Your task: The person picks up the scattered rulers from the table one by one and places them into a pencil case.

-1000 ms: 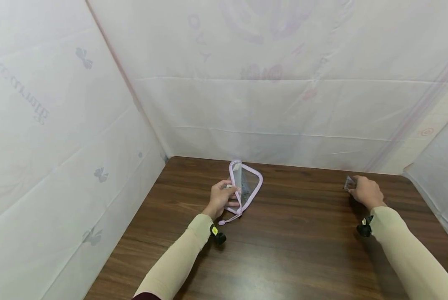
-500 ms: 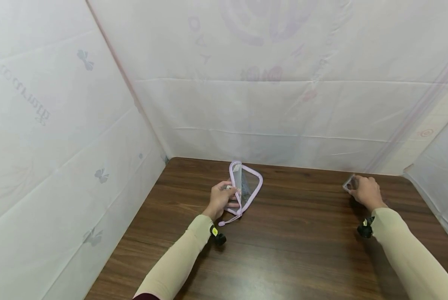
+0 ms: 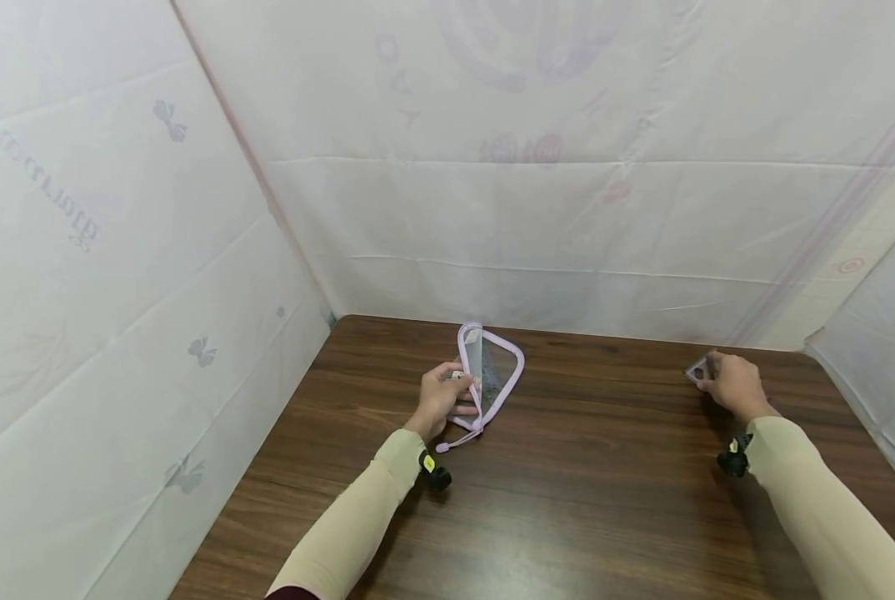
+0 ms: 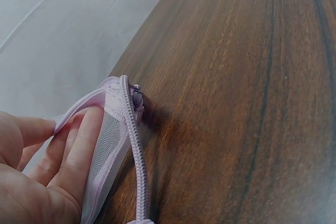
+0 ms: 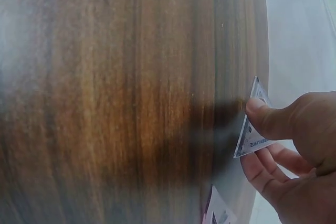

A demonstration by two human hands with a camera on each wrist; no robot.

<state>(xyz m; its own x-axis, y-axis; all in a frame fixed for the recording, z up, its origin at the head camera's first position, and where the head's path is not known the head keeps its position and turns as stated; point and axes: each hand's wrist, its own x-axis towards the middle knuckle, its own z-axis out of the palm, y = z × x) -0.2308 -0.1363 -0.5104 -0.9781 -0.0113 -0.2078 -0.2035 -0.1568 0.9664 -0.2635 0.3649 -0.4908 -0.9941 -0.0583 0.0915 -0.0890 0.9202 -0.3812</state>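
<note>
A see-through mesh pouch with lilac edging stands towards the back of the table, left of centre. Its mouth gapes, and a zip cord with a lilac pull hangs at the front. My left hand holds the pouch by its edge; in the left wrist view its thumb pinches the lilac border while the fingers reach inside the opening. Far to the right, my right hand pinches a small clear set square by one side, tilted up. Blue lettering shows on it, and the fingers cover part.
A pale pointed piece with a pink edge shows below the right hand in the right wrist view. The brown wooden table meets a white printed sheet along the back, with more sheeting at both sides.
The set square has turned a little in my right fingers, and that hand has shifted slightly to the right. My left hand and the pouch have stayed put.
</note>
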